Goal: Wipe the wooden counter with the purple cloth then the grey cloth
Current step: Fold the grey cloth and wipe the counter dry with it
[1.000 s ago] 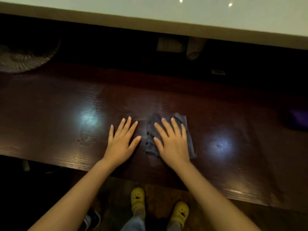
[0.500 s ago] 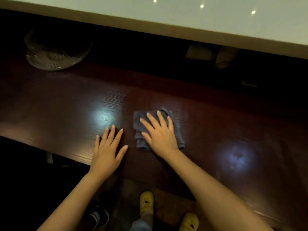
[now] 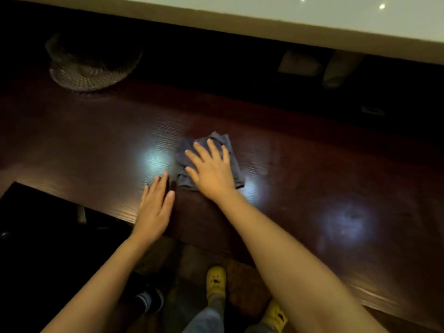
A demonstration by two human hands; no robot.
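A folded grey cloth [image 3: 227,144] lies on the dark wooden counter [image 3: 312,169], near its middle. My right hand [image 3: 211,171] presses flat on top of the cloth with the fingers spread, covering most of it. Just to the left, my left hand [image 3: 155,207] rests flat on the bare wood by the counter's front edge, fingers close together, holding nothing. The purple cloth is out of view.
A ribbed glass bowl [image 3: 91,68] stands at the back left of the counter. A pale raised ledge [image 3: 288,22] runs along the far side. Below the front edge are my feet in yellow shoes [image 3: 216,280].
My right hand has slid the grey cloth leftward along the counter. My left hand has drawn back toward the front edge and its fingers have come together.
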